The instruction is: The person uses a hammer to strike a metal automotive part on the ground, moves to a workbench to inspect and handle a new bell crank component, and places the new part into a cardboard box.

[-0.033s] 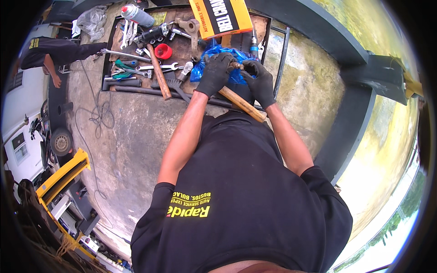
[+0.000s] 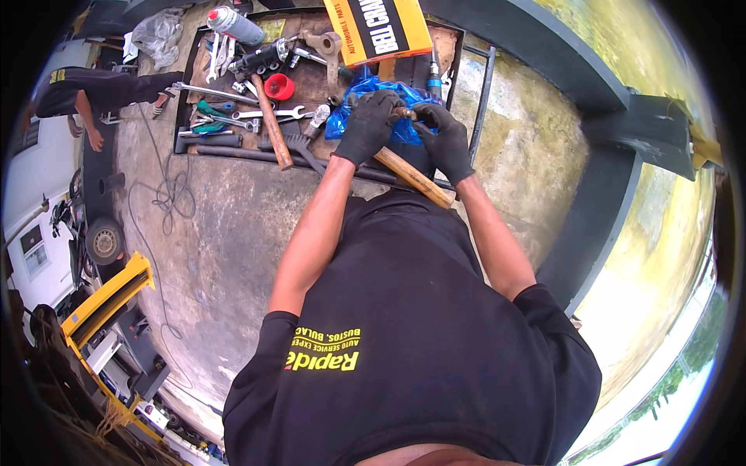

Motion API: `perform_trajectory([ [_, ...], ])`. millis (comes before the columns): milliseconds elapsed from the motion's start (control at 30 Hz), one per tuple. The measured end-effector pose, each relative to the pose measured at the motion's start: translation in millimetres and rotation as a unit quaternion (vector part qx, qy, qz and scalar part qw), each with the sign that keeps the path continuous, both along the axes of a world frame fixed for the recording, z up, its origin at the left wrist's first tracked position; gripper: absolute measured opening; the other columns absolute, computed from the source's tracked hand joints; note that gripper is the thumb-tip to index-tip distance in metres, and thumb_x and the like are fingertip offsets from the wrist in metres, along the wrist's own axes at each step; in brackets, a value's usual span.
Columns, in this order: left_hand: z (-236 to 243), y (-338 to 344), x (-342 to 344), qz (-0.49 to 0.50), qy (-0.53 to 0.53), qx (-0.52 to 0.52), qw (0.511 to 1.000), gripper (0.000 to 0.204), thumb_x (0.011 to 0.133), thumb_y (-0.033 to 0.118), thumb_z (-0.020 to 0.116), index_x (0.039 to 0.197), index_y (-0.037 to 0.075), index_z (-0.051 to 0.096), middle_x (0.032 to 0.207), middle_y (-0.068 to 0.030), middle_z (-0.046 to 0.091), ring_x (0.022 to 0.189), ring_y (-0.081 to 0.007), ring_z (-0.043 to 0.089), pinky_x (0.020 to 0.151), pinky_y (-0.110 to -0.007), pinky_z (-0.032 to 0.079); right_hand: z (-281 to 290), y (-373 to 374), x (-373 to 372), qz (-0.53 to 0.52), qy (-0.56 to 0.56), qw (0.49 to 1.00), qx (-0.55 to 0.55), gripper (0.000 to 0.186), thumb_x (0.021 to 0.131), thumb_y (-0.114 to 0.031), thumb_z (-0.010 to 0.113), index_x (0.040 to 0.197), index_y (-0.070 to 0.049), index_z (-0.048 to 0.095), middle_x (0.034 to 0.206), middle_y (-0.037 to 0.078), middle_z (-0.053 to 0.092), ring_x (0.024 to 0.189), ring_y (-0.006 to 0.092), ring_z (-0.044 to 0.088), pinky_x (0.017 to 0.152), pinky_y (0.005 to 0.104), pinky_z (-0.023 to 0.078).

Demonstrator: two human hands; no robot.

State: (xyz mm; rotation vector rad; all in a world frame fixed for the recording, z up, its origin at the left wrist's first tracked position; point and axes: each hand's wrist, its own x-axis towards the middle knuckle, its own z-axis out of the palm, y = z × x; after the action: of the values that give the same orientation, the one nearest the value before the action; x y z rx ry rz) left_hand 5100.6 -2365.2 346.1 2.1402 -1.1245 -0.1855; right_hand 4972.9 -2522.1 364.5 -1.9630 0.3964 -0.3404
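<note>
Both my hands wear dark work gloves and meet over a tool tray. A small brownish metal part [image 2: 402, 113] with a rounded, ridged shape sits between my fingertips. My left hand [image 2: 370, 128] is closed around one end of it, its back toward me. My right hand [image 2: 444, 144] pinches at the other end. Beneath and around both hands lies a crumpled blue plastic bag [image 2: 339, 123]. A wooden handle [image 2: 414, 178] slants out below my hands toward my lap; its far end is hidden. An orange, white and black parts box [image 2: 378, 31] lies just beyond.
The tray [image 2: 233, 153] holds wrenches [image 2: 281, 114], a hammer handle [image 2: 272, 128], a red cup [image 2: 278, 87], a spray can [image 2: 235, 26] and a metal arm-like part [image 2: 325, 48]. A cable [image 2: 172, 198] snakes over the floor. Another person [image 2: 93, 89] bends at left; a yellow frame [image 2: 109, 299] stands nearer.
The metal part has turned slightly between my fingertips. At the left, the other person's foot has shifted a little. My arms stay in place.
</note>
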Motion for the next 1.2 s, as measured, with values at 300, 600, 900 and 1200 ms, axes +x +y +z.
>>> perform_trajectory([
  [300,-3,-1,-4,-0.006,-0.038,0.003,0.999,0.024,0.097,0.019,0.068,0.117,0.005,0.065,0.121,-0.0139,0.065,0.115,-0.036,0.061,0.098,-0.046,0.048,9,-9,8,0.028,0.183,0.979,-0.083,0.027,0.093,-0.022,0.079,0.111,-0.002,0.073,0.087,0.012,0.076,0.08,0.0151,0.074,0.074,0.033,0.058],
  [600,-7,1,-2,0.005,-0.02,-0.024,0.999,0.026,0.096,0.021,0.068,0.117,0.007,0.066,0.12,-0.0119,0.066,0.114,-0.0347,0.061,0.099,-0.046,0.047,-7,-6,4,0.018,-0.008,1.0,-0.005,0.03,0.091,-0.012,0.078,0.118,-0.003,0.07,0.096,0.012,0.076,0.088,0.017,0.075,0.082,0.0333,0.058],
  [900,-9,0,-2,0.002,-0.012,-0.009,1.0,0.021,0.096,0.021,0.067,0.114,0.009,0.068,0.12,-0.0098,0.065,0.114,-0.0337,0.06,0.099,-0.048,0.046,-4,-6,-1,0.033,0.008,0.999,-0.011,0.029,0.091,-0.011,0.08,0.118,-0.004,0.071,0.098,0.011,0.078,0.088,0.0166,0.075,0.08,0.0315,0.058],
  [1200,-6,1,-5,0.002,-0.02,-0.009,1.0,0.02,0.097,0.021,0.067,0.113,0.009,0.068,0.12,-0.0108,0.065,0.115,-0.034,0.061,0.1,-0.047,0.046,-14,-8,6,0.011,0.139,0.99,-0.01,0.03,0.1,-0.03,0.073,0.101,0.0,0.073,0.077,0.012,0.075,0.064,0.0163,0.072,0.063,0.0341,0.055],
])
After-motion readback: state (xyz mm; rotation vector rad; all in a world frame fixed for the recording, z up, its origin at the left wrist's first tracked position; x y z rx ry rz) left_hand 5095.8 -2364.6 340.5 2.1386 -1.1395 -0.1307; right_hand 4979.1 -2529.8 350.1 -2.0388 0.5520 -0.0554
